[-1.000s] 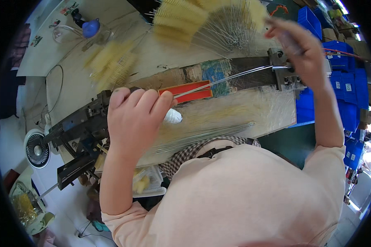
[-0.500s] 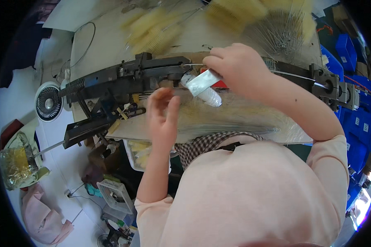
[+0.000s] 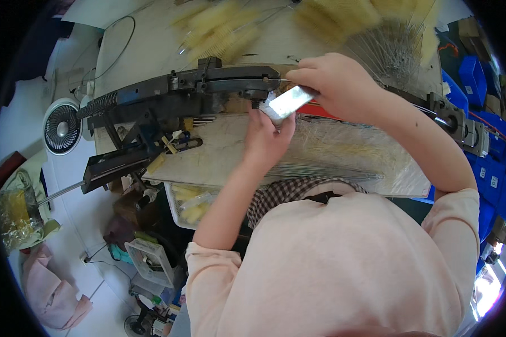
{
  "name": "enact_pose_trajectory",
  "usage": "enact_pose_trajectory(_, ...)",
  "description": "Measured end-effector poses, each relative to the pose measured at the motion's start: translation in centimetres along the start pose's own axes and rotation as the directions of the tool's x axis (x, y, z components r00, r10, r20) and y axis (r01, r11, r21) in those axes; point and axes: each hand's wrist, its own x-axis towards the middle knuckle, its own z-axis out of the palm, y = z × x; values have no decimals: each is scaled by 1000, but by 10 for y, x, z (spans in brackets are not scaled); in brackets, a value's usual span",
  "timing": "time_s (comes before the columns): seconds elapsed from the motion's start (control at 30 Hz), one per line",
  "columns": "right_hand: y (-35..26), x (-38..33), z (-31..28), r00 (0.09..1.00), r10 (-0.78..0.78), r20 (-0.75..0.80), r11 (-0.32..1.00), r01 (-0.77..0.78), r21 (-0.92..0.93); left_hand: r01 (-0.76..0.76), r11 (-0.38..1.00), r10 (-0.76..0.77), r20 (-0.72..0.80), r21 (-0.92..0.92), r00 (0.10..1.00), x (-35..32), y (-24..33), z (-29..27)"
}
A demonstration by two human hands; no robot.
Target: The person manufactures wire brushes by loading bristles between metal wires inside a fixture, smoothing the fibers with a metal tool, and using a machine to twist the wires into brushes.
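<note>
My left hand (image 3: 267, 137) is closed around a whitish, plastic-wrapped handle (image 3: 272, 104) just below the head of a long black metal machine (image 3: 230, 81). The fingers cover most of that handle. A flat silver metal piece (image 3: 292, 103) slants above it, between my two hands. My right hand (image 3: 340, 84) is pinched at the machine's tip, on a thin metal wire (image 3: 283, 80) of which only a short bit shows. The wire's other part is hidden by the fingers.
Yellow bristle brushes (image 3: 225, 31) and a bundle of twisted wires (image 3: 391, 48) lie at the back. Thin rods (image 3: 326, 171) rest along the near edge. A metal clamp block (image 3: 461, 126) stands right, blue bins (image 3: 486, 163) beyond. A white fan (image 3: 62, 126) is left; a white basket (image 3: 177, 210) sits below.
My left hand has moved right and up and closed on the wrapped handle, which was bare before. The silver piece has shifted up and right. My right hand stays near the machine's tip.
</note>
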Motion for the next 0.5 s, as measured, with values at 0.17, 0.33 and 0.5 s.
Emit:
enact_pose_trajectory(0.17,-19,-22,18,899,-331,-286,911,226,-346,61,812,-106,-44,-580,993,1,-28,30)
enact_pose_trajectory(0.33,-33,-27,70,995,5,-97,998,-11,-65,-190,915,202,-4,-356,979,9,-38,6)
enact_pose_trajectory(0.5,-36,-26,42,995,-1,97,999,6,-54,152,901,-79,190,-407,978,5,-46,-12)
